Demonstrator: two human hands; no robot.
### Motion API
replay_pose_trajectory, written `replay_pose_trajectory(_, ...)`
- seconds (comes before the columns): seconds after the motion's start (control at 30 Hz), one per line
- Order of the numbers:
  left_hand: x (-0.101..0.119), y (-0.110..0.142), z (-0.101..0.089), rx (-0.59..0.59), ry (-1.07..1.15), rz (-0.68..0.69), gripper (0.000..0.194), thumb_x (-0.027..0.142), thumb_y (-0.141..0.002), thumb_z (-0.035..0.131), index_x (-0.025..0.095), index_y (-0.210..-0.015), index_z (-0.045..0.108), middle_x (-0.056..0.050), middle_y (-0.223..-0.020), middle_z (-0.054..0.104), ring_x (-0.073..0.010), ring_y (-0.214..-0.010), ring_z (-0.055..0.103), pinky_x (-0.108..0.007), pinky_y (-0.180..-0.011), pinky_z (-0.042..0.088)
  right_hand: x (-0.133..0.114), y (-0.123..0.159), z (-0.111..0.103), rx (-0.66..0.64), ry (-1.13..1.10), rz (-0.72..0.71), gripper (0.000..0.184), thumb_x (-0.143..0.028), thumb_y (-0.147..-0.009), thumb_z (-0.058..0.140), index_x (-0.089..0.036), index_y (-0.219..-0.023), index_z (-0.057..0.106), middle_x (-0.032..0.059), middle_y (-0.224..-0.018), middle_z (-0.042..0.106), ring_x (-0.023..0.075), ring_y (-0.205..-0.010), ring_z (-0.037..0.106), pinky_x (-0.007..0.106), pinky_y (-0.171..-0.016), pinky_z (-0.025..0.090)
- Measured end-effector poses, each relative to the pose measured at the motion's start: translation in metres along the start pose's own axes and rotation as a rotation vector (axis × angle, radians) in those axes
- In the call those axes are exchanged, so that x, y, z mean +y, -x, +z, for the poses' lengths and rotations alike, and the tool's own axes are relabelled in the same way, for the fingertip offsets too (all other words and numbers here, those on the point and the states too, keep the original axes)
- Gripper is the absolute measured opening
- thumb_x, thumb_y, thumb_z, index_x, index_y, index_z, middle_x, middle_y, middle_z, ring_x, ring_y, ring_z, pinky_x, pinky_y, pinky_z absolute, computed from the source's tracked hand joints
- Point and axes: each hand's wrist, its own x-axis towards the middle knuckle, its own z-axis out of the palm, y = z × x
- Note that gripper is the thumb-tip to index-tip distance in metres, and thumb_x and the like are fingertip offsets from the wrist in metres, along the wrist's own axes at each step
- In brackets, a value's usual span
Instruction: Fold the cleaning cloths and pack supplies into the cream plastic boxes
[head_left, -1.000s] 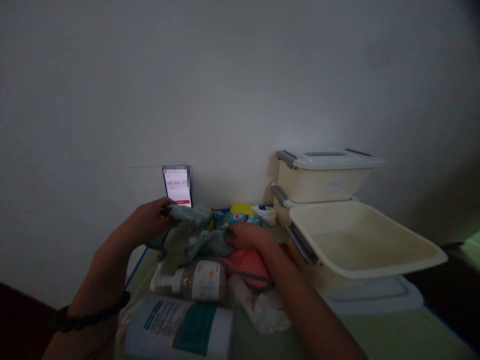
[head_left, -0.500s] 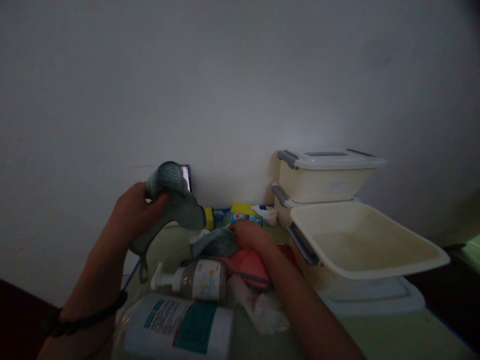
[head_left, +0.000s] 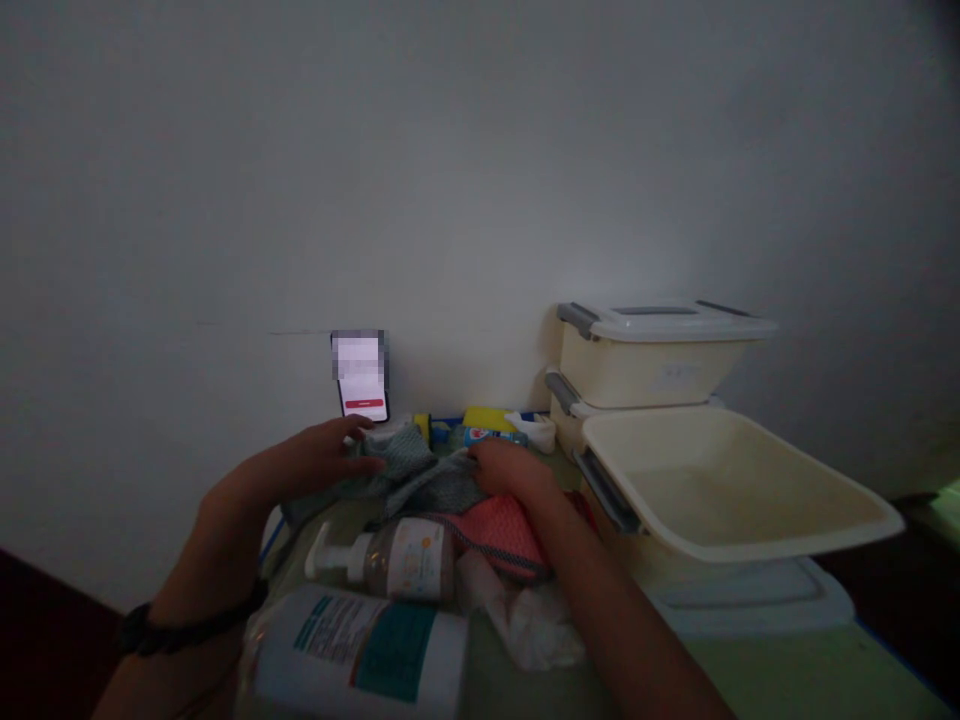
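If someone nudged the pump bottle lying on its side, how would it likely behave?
The pump bottle might roll slightly, since its body looks rounded. Its spout, jutting out sideways, would probably limit that. Rolling toward the wearer, it would likely meet the large white bottle lying beside it.

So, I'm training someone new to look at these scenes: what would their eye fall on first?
Probably the wide open cream bin on the right, with a lidded box behind it. Next, the lit phone standing upright near the wall, left of centre. Then the left hand and right hand, either side of crumpled grey-green cloth in the middle.
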Motion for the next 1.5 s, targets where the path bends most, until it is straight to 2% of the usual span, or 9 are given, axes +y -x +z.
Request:
replay_pose_trajectory(0.33,0.016,-0.001,0.005,-0.023,-0.111,0.086,0.061,0.052,-0.075,0.045,0.011,-0.118,0.054,-0.018,-0.126,0.055,-0.0279,-0.115,0.053,-0.036,-0.096,0.040,0.000,-0.001,-0.005,0.149,0.028,-0.028,0.030,-0.031,-0.088,0.052,-0.017,-0.114,0.053,0.0080,-0.116,0.056,0.0198,-0.096,0.058,0.040,-0.080,0.050)
replay_pose_trajectory(0.47,0.023,-0.002,0.016,-0.172,-0.066,0.143,0.061,0.049,-0.072,0.052,0.014,-0.122,0.053,-0.017,-0.127,0.055,-0.0298,-0.115,0.052,-0.041,-0.096,0.039,0.003,-0.002,-0.004,0.237,0.041,-0.015,0.030,-0.031,-0.088,0.052,-0.017,-0.115,0.053,0.0082,-0.117,0.055,0.0204,-0.098,0.057,0.041,-0.081,0.049)
replay_pose_trajectory(0.57,0.021,-0.004,0.025,-0.255,-0.061,0.140,0.059,0.050,-0.070,0.056,0.019,-0.120,0.056,-0.015,-0.123,0.059,-0.0325,-0.111,0.055,-0.043,-0.093,0.041,0.005,0.000,0.002,0.217,0.051,-0.048,0.032,-0.032,-0.087,0.053,-0.017,-0.115,0.053,0.0086,-0.120,0.053,0.0223,-0.103,0.055,0.044,-0.084,0.047)
replay_pose_trajectory(0.7,0.016,-0.009,0.030,-0.253,-0.082,0.121,0.063,0.052,-0.069,0.057,0.018,-0.122,0.054,-0.016,-0.126,0.056,-0.0338,-0.114,0.053,-0.045,-0.093,0.040,0.003,0.004,0.008,0.187,0.067,-0.065,0.033,-0.032,-0.087,0.054,-0.017,-0.116,0.052,0.0089,-0.122,0.052,0.0231,-0.104,0.054,0.045,-0.085,0.046)
replay_pose_trajectory(0.87,0.015,-0.016,0.030,-0.237,-0.120,0.153,0.032,0.035,-0.069,0.057,0.016,-0.093,0.066,-0.011,-0.099,0.068,-0.0281,-0.091,0.062,-0.036,-0.077,0.047,-0.002,0.004,0.002,0.188,0.065,-0.063,0.030,-0.031,-0.088,0.052,-0.017,-0.115,0.053,0.0082,-0.118,0.055,0.0206,-0.098,0.057,0.042,-0.081,0.049)
replay_pose_trajectory(0.97,0.016,-0.018,0.027,-0.170,-0.139,0.164,0.019,0.029,-0.072,0.050,0.016,-0.076,0.063,-0.008,-0.082,0.068,-0.0242,-0.078,0.062,-0.032,-0.068,0.046,-0.003,0.005,-0.006,0.210,0.039,-0.028,0.029,-0.031,-0.088,0.052,-0.017,-0.112,0.054,0.0074,-0.114,0.057,0.0192,-0.095,0.058,0.040,-0.080,0.049)
replay_pose_trajectory(1.13,0.014,-0.019,0.021,-0.014,-0.124,0.133,0.030,0.035,-0.080,0.040,0.014,-0.094,0.057,-0.012,-0.086,0.067,-0.0239,-0.078,0.061,-0.033,-0.069,0.045,-0.005,0.015,-0.027,0.383,-0.033,0.058,0.023,-0.028,-0.088,0.045,-0.014,-0.101,0.056,0.0119,-0.094,0.066,0.0227,-0.086,0.062,0.033,-0.070,0.045)
replay_pose_trajectory(1.33,0.012,-0.018,0.020,0.017,-0.075,0.174,0.049,0.033,-0.078,0.043,0.014,-0.123,0.045,-0.012,-0.091,0.067,-0.0235,-0.077,0.064,-0.031,-0.067,0.047,-0.010,0.030,-0.049,0.663,-0.122,0.130,0.024,-0.031,-0.090,0.033,-0.018,-0.104,0.047,0.0098,-0.089,0.066,0.0240,-0.081,0.062,0.030,-0.062,0.037)
replay_pose_trajectory(1.5,0.014,-0.016,0.019,0.045,0.021,0.232,0.042,0.036,-0.080,0.042,0.019,-0.118,0.052,-0.009,-0.093,0.068,-0.0227,-0.080,0.065,-0.031,-0.069,0.048,-0.005,0.034,-0.052,0.837,-0.197,0.138,0.022,-0.032,-0.090,0.033,-0.018,-0.100,0.047,0.0086,-0.085,0.065,0.0228,-0.076,0.060,0.028,-0.059,0.034)
